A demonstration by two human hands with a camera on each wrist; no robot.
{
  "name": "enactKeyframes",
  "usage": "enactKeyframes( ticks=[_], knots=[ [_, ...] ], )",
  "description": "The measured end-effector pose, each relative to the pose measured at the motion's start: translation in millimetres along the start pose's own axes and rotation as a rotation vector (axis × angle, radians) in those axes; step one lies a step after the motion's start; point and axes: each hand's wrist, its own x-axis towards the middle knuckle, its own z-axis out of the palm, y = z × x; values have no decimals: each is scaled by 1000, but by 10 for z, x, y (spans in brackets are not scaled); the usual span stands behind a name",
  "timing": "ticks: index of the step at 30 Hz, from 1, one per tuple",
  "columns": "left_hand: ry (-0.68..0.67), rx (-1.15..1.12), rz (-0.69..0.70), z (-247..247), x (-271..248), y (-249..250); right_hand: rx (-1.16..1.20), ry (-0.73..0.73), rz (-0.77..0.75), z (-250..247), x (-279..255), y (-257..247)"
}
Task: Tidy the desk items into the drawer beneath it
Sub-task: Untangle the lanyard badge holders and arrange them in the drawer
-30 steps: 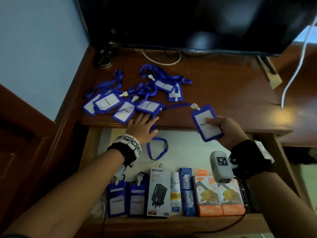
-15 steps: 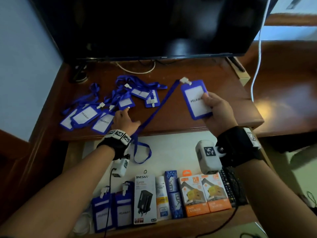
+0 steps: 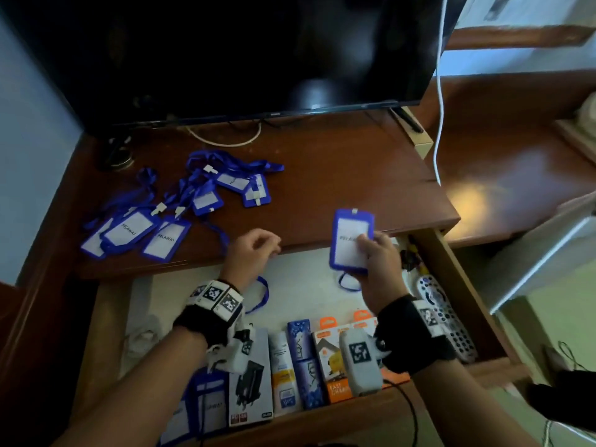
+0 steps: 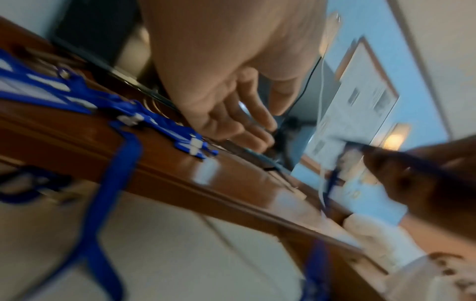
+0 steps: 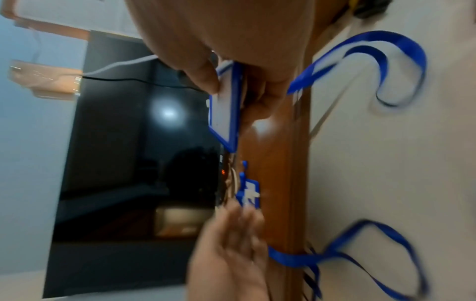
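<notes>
My right hand (image 3: 364,245) pinches a blue badge holder (image 3: 351,243) with a white card, held upright over the back of the open drawer (image 3: 451,285). Its blue lanyard (image 3: 348,282) droops onto the drawer floor. In the right wrist view the thumb presses the badge holder (image 5: 223,114) from the front. My left hand (image 3: 258,248) hovers at the desk's front edge with loosely curled fingers and holds nothing; the left wrist view shows its fingers (image 4: 247,126) relaxed. Several more blue badges (image 3: 129,232) lie piled on the desk (image 3: 338,175) at the left. One lanyard (image 3: 263,296) hangs over the edge.
Inside the drawer, several boxed chargers (image 3: 329,366) and two badges (image 3: 206,408) line the front; a remote (image 3: 442,314) lies along the right wall. A dark television (image 3: 242,53) stands at the desk's back, with a white cable (image 3: 438,91) hanging to its right.
My right hand has brought the badge holder down from above the desk to the drawer, its lanyard trailing. My left hand has left the lanyard and shifted right along the desk edge.
</notes>
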Motion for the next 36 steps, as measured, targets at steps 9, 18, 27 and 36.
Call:
enactKeyframes(
  ticks=[9,18,27,36],
  knots=[
    [-14,-485,-276,626,-183,461,-135,-244,100,57,-107,167],
    [71,-565,-275,558,-725,254,-478,-354,57,-120,-181,251],
    [-5,-586,-229,237,-1114,284,-286,-745,125,85,-489,340],
    [246,-870,-146,-305,-1289,238,-297,-899,52,251,-1059,533]
  ],
)
